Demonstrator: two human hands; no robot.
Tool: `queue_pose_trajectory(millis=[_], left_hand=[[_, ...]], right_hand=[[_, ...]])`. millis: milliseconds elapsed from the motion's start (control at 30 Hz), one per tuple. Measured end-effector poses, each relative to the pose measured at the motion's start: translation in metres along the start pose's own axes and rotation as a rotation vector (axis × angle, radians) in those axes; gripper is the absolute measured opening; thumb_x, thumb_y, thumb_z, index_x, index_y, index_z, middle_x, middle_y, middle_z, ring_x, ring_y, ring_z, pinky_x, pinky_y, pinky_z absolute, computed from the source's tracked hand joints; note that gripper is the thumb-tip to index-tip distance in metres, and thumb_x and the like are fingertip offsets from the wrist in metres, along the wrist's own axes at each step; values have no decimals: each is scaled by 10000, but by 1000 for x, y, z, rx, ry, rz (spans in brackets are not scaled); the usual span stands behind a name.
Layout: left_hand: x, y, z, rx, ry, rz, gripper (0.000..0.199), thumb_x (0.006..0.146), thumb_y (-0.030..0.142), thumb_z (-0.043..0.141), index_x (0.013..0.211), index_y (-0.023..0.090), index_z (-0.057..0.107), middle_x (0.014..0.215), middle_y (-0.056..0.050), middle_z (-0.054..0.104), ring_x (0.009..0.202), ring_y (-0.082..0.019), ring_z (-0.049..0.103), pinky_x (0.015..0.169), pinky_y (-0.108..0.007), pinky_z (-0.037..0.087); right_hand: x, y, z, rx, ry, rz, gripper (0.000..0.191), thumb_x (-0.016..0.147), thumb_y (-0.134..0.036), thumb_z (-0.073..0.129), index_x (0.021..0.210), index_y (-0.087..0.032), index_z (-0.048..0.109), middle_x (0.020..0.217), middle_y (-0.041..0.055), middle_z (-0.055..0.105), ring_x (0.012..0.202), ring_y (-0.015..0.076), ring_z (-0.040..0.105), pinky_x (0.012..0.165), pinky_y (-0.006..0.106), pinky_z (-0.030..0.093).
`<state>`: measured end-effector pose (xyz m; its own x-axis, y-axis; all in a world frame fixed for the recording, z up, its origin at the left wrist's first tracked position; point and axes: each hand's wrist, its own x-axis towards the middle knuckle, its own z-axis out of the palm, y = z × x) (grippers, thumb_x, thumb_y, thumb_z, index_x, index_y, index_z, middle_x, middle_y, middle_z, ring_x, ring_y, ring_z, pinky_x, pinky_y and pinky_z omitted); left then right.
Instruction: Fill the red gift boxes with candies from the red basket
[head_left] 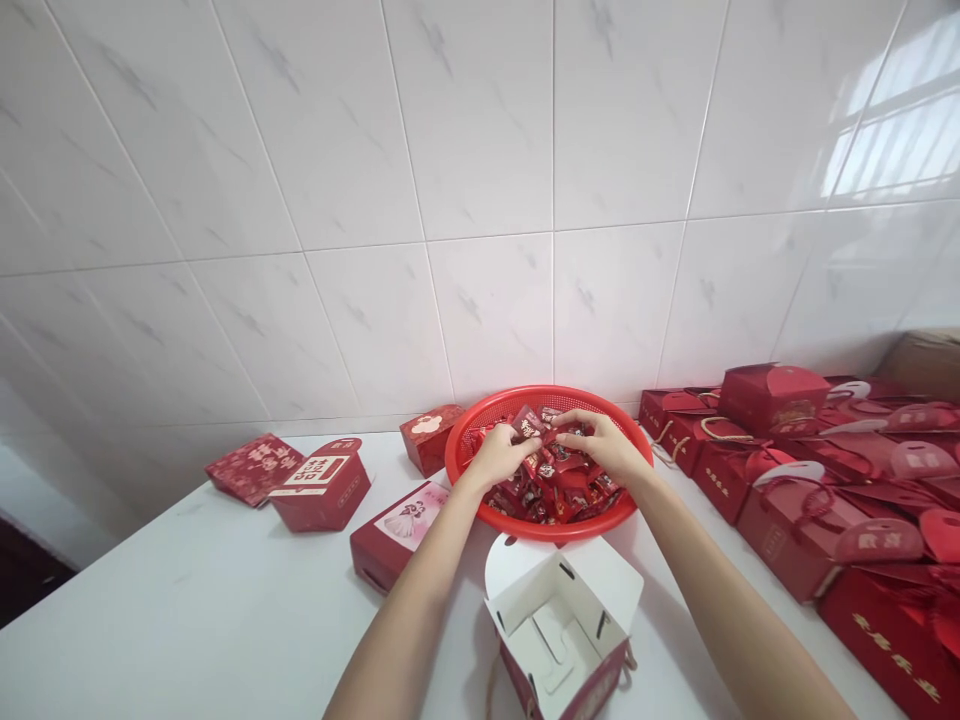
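Both hands reach into a red plastic basket [634,505] heaped with small red-wrapped candies [551,495]. My left hand [498,455] is at the heap's left side, its thumb and fingers closed on a wrapped candy [527,424]. From the right, my right hand [604,448] curls its fingers over the candies, thumb close to the index finger, pinching at a wrapper; its fingertips are partly hidden. In front of the basket, between my forearms, stands an open gift box [559,625] with a white inside, raised flaps and a cord at its sides. Nothing lies inside it.
Rows of closed red gift boxes [795,520] with cord handles fill the table's right side. To the left lie a pink-topped box [401,530], a small red box [431,440], a lettered box [322,490] and a flowered box [255,465]. A tiled wall [487,300] rises behind.
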<state>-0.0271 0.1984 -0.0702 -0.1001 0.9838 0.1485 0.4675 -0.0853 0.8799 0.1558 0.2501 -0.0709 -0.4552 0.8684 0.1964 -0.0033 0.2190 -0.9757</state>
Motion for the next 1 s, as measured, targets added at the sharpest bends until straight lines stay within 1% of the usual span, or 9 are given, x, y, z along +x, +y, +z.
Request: queue_pose_trajectory(millis=[100, 267, 433, 500, 567, 700, 867, 933, 1000], left_hand=[[-3, 1, -1, -75, 5, -50, 341, 751, 388, 686, 565, 185, 485, 511, 41, 495, 497, -114, 457, 494, -239, 317], [-7, 3, -3, -233, -61, -114, 350, 703, 467, 763, 677, 151, 615, 593, -7, 637, 532, -149, 574, 499, -248, 401], [-10, 3, -5, -365, -97, -116, 440, 635, 517, 828, 768, 126, 678, 682, -56, 712, 636, -202, 670, 623, -305, 524], [-12, 4, -5, -403, -106, -101, 456, 620, 505, 846, 811, 120, 692, 728, -71, 735, 693, -224, 695, 687, -331, 550], [-13, 4, -6, -431, -108, -90, 460, 621, 487, 853, 846, 116, 697, 762, -80, 750, 724, -234, 706, 735, -352, 563], [-13, 2, -5, -447, -83, -84, 420, 649, 433, 844, 885, 118, 695, 779, -75, 760, 731, -236, 713, 762, -371, 575], [-10, -1, -4, -406, -73, -83, 323, 696, 357, 804, 891, 117, 710, 782, -74, 760, 752, -250, 715, 771, -382, 571], [-9, -1, -3, -396, -86, -72, 295, 712, 330, 782, 911, 123, 713, 806, -70, 762, 780, -250, 712, 795, -379, 562], [-10, -1, -3, -360, -128, -26, 277, 733, 293, 750, 955, 133, 710, 884, -66, 764, 849, -246, 705, 855, -374, 543]], right_hand=[[0, -1, 0, 56, 31, 35, 291, 669, -321, 729, 928, -189, 707, 1081, 71, 692, 833, 194, 649, 673, 316, 566], [0, -1, 0, 34, 76, -6, 275, 660, -312, 729, 908, -196, 705, 1028, 53, 713, 870, 197, 649, 762, 327, 550], [-1, -3, 0, 14, 58, -72, 352, 610, -311, 776, 933, -190, 705, 1125, 67, 696, 962, 222, 647, 817, 346, 541], [-2, -4, 0, 2, 60, -90, 374, 601, -299, 784, 948, -186, 704, 1129, 71, 693, 987, 230, 645, 834, 350, 537], [-3, -5, 0, 18, 75, -80, 416, 598, -288, 782, 991, -187, 691, 1109, 75, 695, 975, 230, 650, 806, 348, 542], [-2, -4, 0, 61, 128, -42, 482, 577, -265, 784, 1039, -190, 669, 1060, 71, 698, 886, 210, 668, 752, 344, 548], [1, -3, 0, 148, 212, -69, 363, 566, -300, 814, 883, -172, 692, 895, 66, 720, 863, 232, 678, 778, 361, 541], [2, -4, -1, 225, 190, -89, 345, 589, -345, 822, 862, -173, 699, 877, 64, 732, 858, 232, 680, 812, 373, 533], [0, -5, 0, 244, 108, -120, 325, 606, -375, 832, 830, -175, 708, 971, 70, 737, 905, 229, 674, 853, 370, 520]])
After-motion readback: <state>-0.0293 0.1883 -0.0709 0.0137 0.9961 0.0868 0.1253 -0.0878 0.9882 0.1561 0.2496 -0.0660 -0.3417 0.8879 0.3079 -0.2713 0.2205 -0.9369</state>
